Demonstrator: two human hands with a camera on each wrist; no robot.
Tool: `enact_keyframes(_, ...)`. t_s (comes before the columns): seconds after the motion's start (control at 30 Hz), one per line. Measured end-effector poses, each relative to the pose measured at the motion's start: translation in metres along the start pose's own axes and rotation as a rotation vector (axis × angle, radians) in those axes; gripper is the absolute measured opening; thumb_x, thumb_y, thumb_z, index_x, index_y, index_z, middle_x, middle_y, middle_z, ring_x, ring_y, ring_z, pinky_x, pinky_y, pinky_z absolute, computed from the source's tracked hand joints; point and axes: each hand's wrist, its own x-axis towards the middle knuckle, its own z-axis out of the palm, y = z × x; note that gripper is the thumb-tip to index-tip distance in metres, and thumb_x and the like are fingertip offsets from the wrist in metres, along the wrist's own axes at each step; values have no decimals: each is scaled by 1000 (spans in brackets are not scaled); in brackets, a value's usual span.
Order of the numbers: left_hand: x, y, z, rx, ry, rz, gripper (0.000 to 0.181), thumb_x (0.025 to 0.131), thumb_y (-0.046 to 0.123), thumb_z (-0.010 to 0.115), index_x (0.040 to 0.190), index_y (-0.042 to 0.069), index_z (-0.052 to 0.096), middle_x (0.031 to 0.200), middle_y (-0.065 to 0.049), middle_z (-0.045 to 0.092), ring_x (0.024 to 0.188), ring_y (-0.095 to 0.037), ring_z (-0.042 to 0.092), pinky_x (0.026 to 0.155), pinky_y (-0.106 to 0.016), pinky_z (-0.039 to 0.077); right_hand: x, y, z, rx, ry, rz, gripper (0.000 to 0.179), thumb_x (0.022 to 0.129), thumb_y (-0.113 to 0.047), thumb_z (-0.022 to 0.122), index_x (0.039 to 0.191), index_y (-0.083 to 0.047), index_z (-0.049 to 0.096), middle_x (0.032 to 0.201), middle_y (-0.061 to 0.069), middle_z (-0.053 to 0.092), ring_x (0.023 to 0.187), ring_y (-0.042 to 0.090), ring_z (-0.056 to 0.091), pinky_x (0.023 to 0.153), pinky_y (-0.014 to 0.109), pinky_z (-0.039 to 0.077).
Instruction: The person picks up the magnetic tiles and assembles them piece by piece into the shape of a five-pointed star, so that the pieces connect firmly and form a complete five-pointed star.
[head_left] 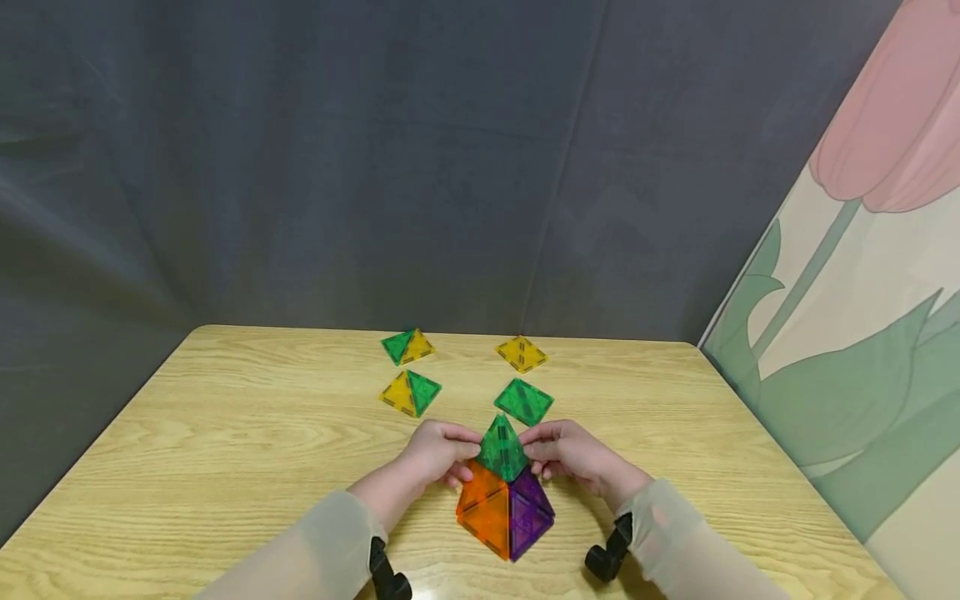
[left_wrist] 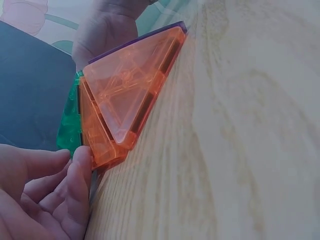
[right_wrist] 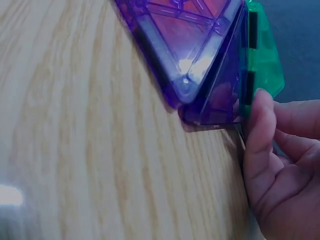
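While the green tiles (head_left: 502, 447) are pinched by the left hand (head_left: 437, 452) at nine o'clock and the right hand (head_left: 572, 454) at three, they are adjoined by orange tiles (head_left: 487, 518) toward seven and purple tiles (head_left: 529, 515) toward five; four tile pairs (head_left: 537, 402) are laid on the table (head_left: 262, 433) between ten and one.

Translucent triangular tiles lie flat in diamond-shaped pairs on a pale wood-grain table (head_left: 262, 433) with rounded far corners: a green-and-yellow pair (head_left: 407, 347) and an all-yellow pair (head_left: 521, 354) at the far edge, a yellow-and-green pair (head_left: 411, 393) and an all-green pair (head_left: 524, 402) just nearer. Closer to the camera, a raised orange-and-purple structure (head_left: 487, 521) stands on the wood.
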Motion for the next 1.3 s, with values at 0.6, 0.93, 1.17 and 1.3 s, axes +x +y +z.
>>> enact_keyframes(0.6, 5, 41, -105, -59, 274, -62, 61, 102, 18, 45, 148, -16, 23, 141, -38, 37, 127, -43, 47, 94, -41, 52, 46, -100, 27, -35, 46, 14, 45, 105, -10, 43, 143, 14, 37, 139, 34, 46, 114, 40, 60, 95, 45, 51)
enact_keyframes(0.93, 16, 47, -93, -19, 156, -100, 71, 101, 26, 51, 148, -16, 18, 143, -42, 31, 132, -49, 38, 105, -49, 42, 93, -92, 41, -94, 75, 97, 27, 99, -3, 49, 115, 16, 57, 110, 27, 58, 97, 37, 61, 99, 50, 47)
enact_keyframes(1.17, 16, 48, -90, -11, 155, -113, 71, 101, 27, 50, 148, -16, 19, 142, -41, 33, 131, -48, 40, 104, -49, 42, 100, -85, 44, -74, 104, 125, 23, 96, 0, 50, 112, 15, 58, 112, 28, 59, 95, 35, 63, 95, 47, 50)
enact_keyframes(1.3, 15, 50, -89, -26, 159, -115, 70, 100, 26, 51, 148, -14, 20, 142, -40, 35, 129, -47, 41, 104, -48, 43, 99, -84, 46, -80, 92, 112, 13, 96, -1, 50, 97, 10, 58, 107, 24, 59, 101, 38, 62, 95, 47, 51)
